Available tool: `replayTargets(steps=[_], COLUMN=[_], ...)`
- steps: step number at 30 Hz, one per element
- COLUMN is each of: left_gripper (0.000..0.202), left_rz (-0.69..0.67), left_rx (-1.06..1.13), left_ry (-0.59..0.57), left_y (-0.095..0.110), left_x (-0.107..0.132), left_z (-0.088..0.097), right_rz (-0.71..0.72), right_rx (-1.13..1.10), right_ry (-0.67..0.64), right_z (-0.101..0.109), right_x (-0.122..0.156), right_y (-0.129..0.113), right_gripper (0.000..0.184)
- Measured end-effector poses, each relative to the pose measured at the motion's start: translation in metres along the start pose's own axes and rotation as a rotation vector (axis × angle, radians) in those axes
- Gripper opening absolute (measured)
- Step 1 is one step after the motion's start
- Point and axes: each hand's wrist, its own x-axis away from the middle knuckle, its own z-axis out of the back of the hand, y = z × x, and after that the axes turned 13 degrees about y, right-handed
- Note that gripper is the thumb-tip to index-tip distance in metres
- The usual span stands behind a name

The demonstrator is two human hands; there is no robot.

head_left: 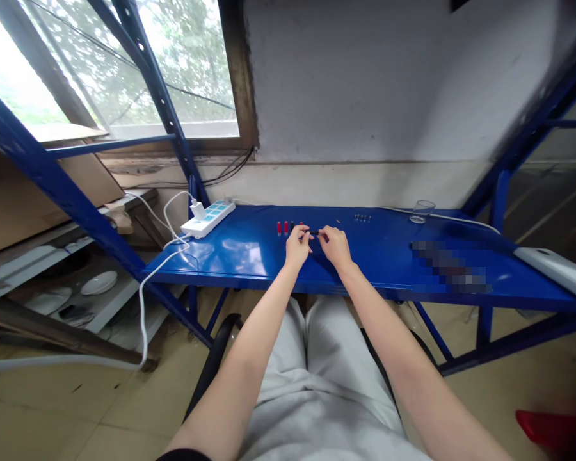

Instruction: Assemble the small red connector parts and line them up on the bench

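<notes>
My left hand [297,246] and my right hand [335,246] meet above the blue table, fingers pinched on opposite ends of a small, thin black rod [312,232]. The rod lies roughly level between them, and its ends are hidden by fingertips. Just left of my left hand stand small red cylinders [286,228] with pale lower ends, along with a dark one [292,226]. Part of this row is covered by my left fingers. Beyond my right hand, several tiny metal pieces [362,218] are set out in rows, too small to name.
A white power strip [208,219] with a plugged-in charger sits at the table's [235,253] left end. A clear glass [421,212] stands at the back right, a white cable behind it. A blurred-out dark object [448,266] and a white flat case [557,272] lie on the right.
</notes>
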Motion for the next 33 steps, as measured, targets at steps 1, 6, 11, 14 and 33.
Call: replayTargets(steps=[1, 6, 11, 14, 33], left_gripper=[0.015, 0.014, 0.013, 0.014, 0.022], left_rz=[0.001, 0.005, 0.029, 0.044, 0.089], left_rx=[0.000, -0.005, 0.006, 0.009, -0.042], left_ry=[0.002, -0.005, -0.047, -0.044, -0.070], left_y=[0.000, 0.000, 0.002, 0.003, -0.001], left_x=[0.000, 0.001, 0.001, 0.001, 0.000], left_z=[0.000, -0.001, -0.002, -0.002, -0.002], right_rz=[0.003, 0.008, 0.005, 0.014, 0.069], right_rx=[0.011, 0.078, 0.142, 0.171, 0.207], right_ry=[0.000, 0.000, -0.015, -0.019, 0.025], right_z=[0.000, 0.002, 0.005, 0.006, 0.010], right_x=[0.000, -0.001, -0.002, -0.002, -0.002], right_y=[0.000, -0.002, -0.003, -0.004, -0.003], right_gripper=[0.013, 0.013, 0.014, 0.015, 0.024])
